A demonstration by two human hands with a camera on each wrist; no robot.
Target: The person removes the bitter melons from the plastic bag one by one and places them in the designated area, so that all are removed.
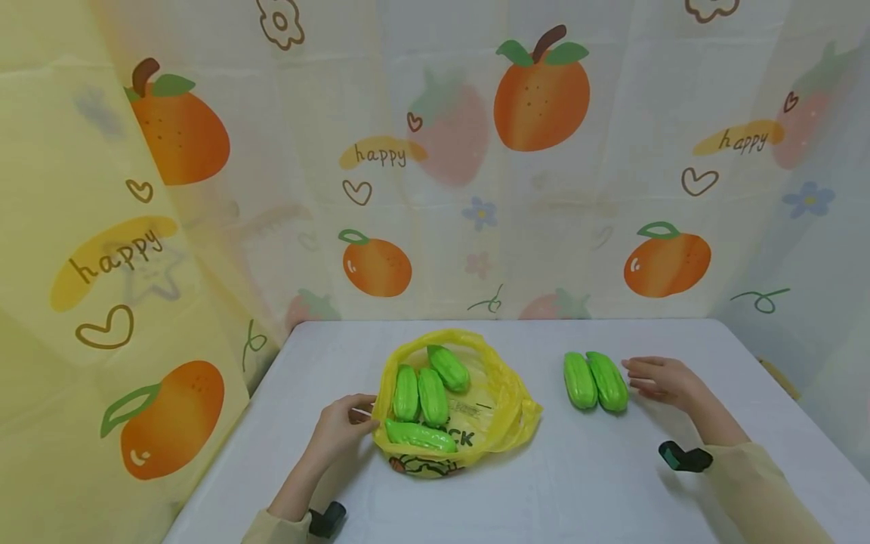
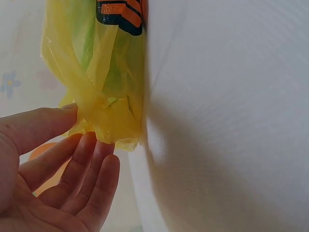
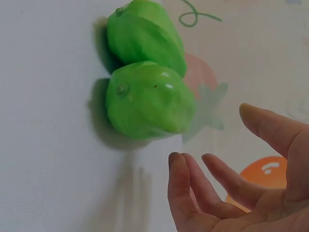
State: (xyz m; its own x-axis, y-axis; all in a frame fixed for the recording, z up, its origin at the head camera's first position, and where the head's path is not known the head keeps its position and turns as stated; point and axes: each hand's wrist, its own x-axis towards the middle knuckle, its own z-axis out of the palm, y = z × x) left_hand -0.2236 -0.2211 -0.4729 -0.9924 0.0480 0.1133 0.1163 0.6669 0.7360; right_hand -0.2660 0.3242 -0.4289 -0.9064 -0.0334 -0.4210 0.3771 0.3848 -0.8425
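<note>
A yellow plastic bag (image 1: 513,423) lies open-mouthed on the table, with several glossy green ridged vegetables, like short cucumbers (image 1: 433,397), inside it. At the bag's left edge, my left hand (image 1: 340,427) pinches the plastic between thumb and fingers; the left wrist view shows the gathered yellow film (image 2: 104,108) at the fingertips. Two more green ridged vegetables (image 1: 580,381) lie side by side to the right of the bag. My right hand (image 1: 669,381) is just right of this pair, fingers apart and holding nothing. In the right wrist view, a gap separates the fingers from the nearer vegetable (image 3: 147,101).
A white cloth covers the table (image 1: 557,491). Behind and at the left hang curtains (image 1: 435,227) printed with oranges, strawberries and the word "happy". Black wrist mounts (image 1: 685,457) sit by both sleeves.
</note>
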